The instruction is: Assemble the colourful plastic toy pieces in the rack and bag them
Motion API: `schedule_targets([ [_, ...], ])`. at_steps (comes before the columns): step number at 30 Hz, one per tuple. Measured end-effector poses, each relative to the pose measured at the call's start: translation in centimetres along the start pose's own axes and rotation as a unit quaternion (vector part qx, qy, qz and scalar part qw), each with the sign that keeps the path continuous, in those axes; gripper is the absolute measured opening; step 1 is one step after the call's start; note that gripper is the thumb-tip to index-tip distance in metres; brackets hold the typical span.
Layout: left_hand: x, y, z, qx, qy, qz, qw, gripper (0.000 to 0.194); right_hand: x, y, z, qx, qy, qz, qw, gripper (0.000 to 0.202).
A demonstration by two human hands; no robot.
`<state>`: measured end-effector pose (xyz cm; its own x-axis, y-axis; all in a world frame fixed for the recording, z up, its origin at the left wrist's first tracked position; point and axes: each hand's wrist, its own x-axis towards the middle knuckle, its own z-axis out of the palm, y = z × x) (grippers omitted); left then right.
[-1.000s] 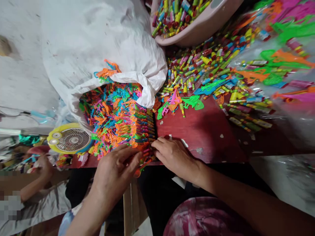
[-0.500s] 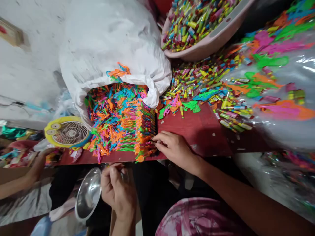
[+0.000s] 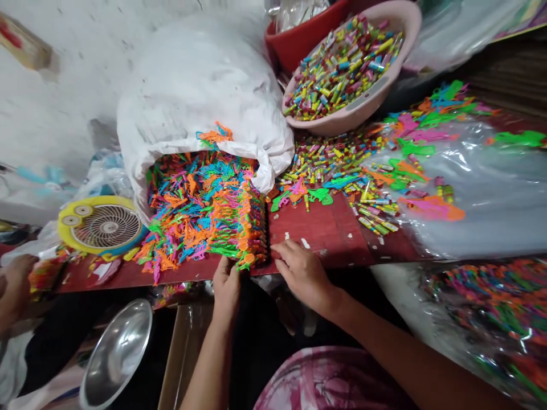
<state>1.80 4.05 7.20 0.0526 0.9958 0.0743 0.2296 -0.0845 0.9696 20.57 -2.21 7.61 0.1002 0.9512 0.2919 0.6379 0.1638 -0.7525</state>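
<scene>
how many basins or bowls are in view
3: a pink basin at top, a red basin behind it, and a metal bowl at lower left. More may be hidden.

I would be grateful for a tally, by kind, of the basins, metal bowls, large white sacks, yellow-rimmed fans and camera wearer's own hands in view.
Basins: 2 (pink basin, red basin)
Metal bowl: 1
Large white sack: 1
Yellow-rimmed fan: 1
Own hands: 2 (left hand, right hand)
Total: 7

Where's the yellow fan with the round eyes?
In the head view, the yellow fan is at the left, on the red table, beside the white sack and colourful toy pile.
</scene>
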Motion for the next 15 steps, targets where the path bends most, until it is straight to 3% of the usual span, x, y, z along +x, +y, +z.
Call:
schedule_targets([
  [3,-0.8,-0.1,1.5,0.002,0.011,0.025,1.0,0.041,-0.2,0.9,0.0,0.034,0.035,0.007,0.999,0.041],
  [8,-2.8,0.5,4.3,0.061,0.022,0.054,0.996,0.029,-1.1,2.1,-0.1,0.131,0.063,0.027,0.989,0.08],
  [12,-4.6,0.9,6.6,0.123,0.014,0.094,0.988,0.025,-1.3,2.6,-1.2,0.154,0.04,0.07,0.985,0.082],
  [15,-5.7,0.6,8.7,0.113,0.012,0.114,0.987,0.042,-0.3,3.4,-3.1,0.161,0.026,0.087,0.983,0.078],
])
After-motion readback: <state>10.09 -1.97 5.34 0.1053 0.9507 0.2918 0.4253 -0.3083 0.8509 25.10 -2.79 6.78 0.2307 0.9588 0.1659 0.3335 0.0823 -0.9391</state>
